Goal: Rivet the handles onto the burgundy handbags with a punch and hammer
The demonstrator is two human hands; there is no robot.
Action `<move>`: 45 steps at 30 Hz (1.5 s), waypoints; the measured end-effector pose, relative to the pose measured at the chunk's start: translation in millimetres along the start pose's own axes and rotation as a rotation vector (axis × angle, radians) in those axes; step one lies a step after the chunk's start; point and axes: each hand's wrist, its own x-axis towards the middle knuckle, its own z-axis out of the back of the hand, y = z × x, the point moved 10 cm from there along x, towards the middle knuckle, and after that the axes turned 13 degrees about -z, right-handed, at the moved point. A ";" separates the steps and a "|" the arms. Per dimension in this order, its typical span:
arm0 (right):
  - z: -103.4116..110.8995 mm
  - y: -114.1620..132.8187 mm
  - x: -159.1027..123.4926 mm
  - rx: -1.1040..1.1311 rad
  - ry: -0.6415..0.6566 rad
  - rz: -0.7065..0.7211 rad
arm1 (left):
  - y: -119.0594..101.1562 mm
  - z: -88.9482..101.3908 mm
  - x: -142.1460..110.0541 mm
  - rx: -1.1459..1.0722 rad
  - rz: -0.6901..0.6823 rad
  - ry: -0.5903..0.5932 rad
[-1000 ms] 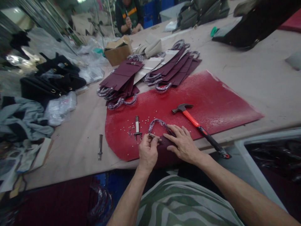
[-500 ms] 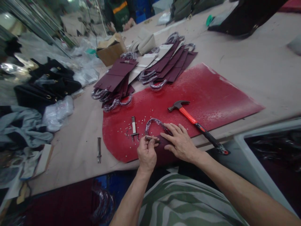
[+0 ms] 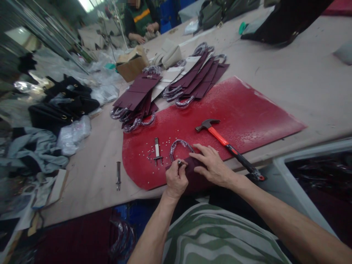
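Note:
My left hand is closed around a short metal punch, its end showing above the fingers. Under both hands lies a dark maroon bag panel at the front edge of the red mat. The panel's plastic-wrapped handle loops out beyond my fingers. My right hand rests on the panel with fingers spread, beside the handle's right end. A claw hammer with a red and black grip lies right of my right hand. A pronged metal tool lies left of the handle among small round bits.
Stacked maroon panels with wrapped handles lie beyond the mat. Another metal tool is on the table at left. A cardboard box, black bags and a grey bin stand around. Across the table is another person.
My left hand has shifted slightly right over the panel and tipped the punch from lying flat to more upright. My right hand stays spread on the panel. The view has moved slightly.

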 end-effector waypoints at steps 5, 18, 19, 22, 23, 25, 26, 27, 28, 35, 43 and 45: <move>57.7 -58.3 11.9 -0.271 -0.133 -0.369 | 0.0 -6.3 -3.2 0.010 -0.025 0.013; 55.0 -52.0 -4.9 0.581 0.335 -0.688 | -1.2 -6.4 -3.2 0.003 -0.059 -0.023; 63.8 -41.9 -9.6 0.626 0.295 -0.672 | -1.0 -6.3 -3.4 0.000 -0.065 -0.028; 104.9 -10.9 -18.3 0.482 0.054 -0.458 | -0.3 -6.8 -4.8 -0.014 -0.076 -0.036; 115.4 2.6 -20.9 0.336 -0.005 -0.342 | 0.0 -6.8 -5.4 -0.015 -0.078 -0.040; 119.9 26.4 -26.4 0.045 -0.024 -0.138 | 0.0 -6.4 -6.5 -0.007 -0.086 -0.050; 116.0 34.0 -28.6 -0.065 0.010 -0.070 | -0.1 -6.2 -7.0 -0.004 -0.090 -0.054; 112.7 39.4 -30.2 -0.140 0.042 -0.026 | -0.2 -6.3 -7.3 -0.003 -0.093 -0.056; 112.7 43.3 -30.9 -0.180 0.048 -0.003 | -0.3 -6.5 -7.5 -0.004 -0.094 -0.055; 125.0 53.1 -40.3 -0.221 -0.099 0.018 | -3.2 -4.2 -5.7 -0.021 -0.101 -0.058; 78.7 -51.4 -14.9 -0.071 0.219 -0.337 | -6.6 -1.9 -6.1 -0.001 -0.136 -0.075; 68.9 -80.3 -1.7 -0.117 0.236 -0.420 | -7.5 -2.0 -6.4 0.001 -0.143 -0.072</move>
